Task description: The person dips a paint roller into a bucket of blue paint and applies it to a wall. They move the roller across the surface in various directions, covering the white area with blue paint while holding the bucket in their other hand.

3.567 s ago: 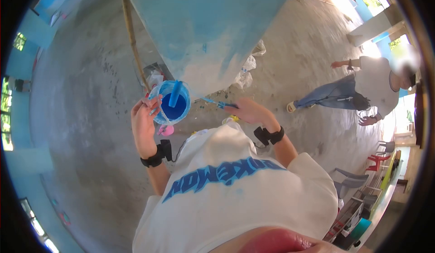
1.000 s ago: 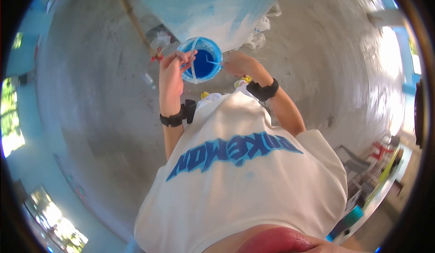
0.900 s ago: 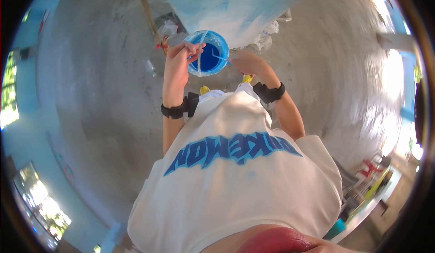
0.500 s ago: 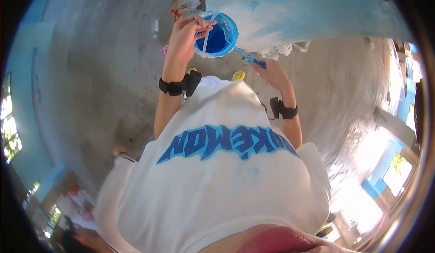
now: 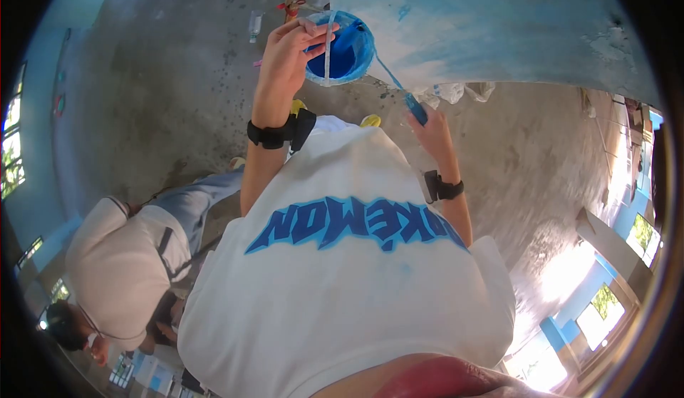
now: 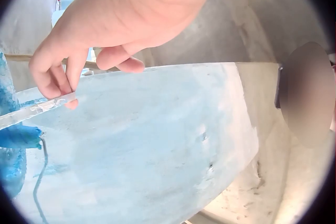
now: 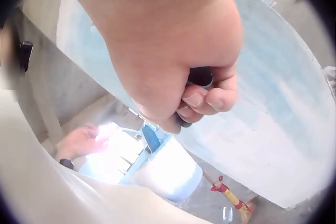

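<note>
My left hand (image 5: 285,59) holds the pale strap handle (image 5: 328,54) of a paint bucket (image 5: 367,54), with fingers curled around it in the left wrist view. Dark blue paint lies inside the bucket. A paint roller's blue sleeve (image 5: 348,39) sits within the rim, and its thin wire frame (image 6: 41,179) extends over the side. My right hand (image 5: 434,133) grips the roller's handle (image 5: 415,109), whose dark end (image 7: 200,75) shows between the fingers in the right wrist view. Beyond the bucket stands a large surface (image 5: 463,27) painted patchy light blue and white.
Crumpled plastic bags (image 5: 450,93) lie along the painted surface's base. A pole with a red tie (image 5: 290,6) and a clear bottle (image 5: 254,26) are left of the bucket. Another person (image 5: 132,255) in a white shirt is close by at the lower left.
The right hand has moved away from the bucket's rim, and the roller sleeve now shows inside. The view has turned; another person has come into view at lower left. The left hand keeps its hold.
</note>
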{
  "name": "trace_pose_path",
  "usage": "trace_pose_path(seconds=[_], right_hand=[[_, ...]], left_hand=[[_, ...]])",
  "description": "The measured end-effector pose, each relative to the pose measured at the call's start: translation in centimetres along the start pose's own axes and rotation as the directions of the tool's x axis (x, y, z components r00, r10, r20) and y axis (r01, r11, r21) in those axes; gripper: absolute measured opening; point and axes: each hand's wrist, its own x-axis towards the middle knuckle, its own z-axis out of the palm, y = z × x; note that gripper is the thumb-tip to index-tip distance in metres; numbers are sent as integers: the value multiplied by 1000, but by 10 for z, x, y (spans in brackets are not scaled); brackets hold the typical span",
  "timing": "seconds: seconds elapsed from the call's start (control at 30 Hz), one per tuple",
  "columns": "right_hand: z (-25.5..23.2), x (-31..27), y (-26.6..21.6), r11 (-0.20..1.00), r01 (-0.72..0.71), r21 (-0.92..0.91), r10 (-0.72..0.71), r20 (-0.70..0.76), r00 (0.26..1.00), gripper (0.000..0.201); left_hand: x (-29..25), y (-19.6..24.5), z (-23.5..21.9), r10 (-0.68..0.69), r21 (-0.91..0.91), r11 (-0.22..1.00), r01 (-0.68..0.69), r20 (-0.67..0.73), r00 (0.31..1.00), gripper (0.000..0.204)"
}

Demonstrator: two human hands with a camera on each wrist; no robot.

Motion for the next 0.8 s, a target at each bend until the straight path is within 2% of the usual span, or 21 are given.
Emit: trace_pose_path(seconds=[0.13, 0.2, 0.4, 0.47, 0.63, 0.8], right_hand=[[-2, -3, -3, 999, -42, -14, 41, -13, 999, 25], [5, -6, 5, 998, 4, -68, -10, -77, 997, 24], [15, -8, 1, 1000, 17, 12, -15, -149, 989, 22], [19, -9, 3, 1000, 12, -13, -14, -149, 989, 22], [17, -12, 0, 1000, 4, -19, -7, -169, 986, 22], [25, -12, 5, 997, 71, -41, -78, -198, 977, 20]], left_hand=[[-3, 14, 4, 18, -39, 999, -17, 43, 999, 16], [-5, 15, 4, 32, -51, 998, -28, 78, 996, 17], [-2, 25, 5, 7, -53, 999, 0, 120, 993, 18], [-2, 25, 4, 8, -63, 998, 2, 163, 987, 19], [1, 25, 7, 1, -46, 999, 6, 149, 989, 18], [2, 25, 5, -6, -41, 999, 15, 209, 978, 18]])
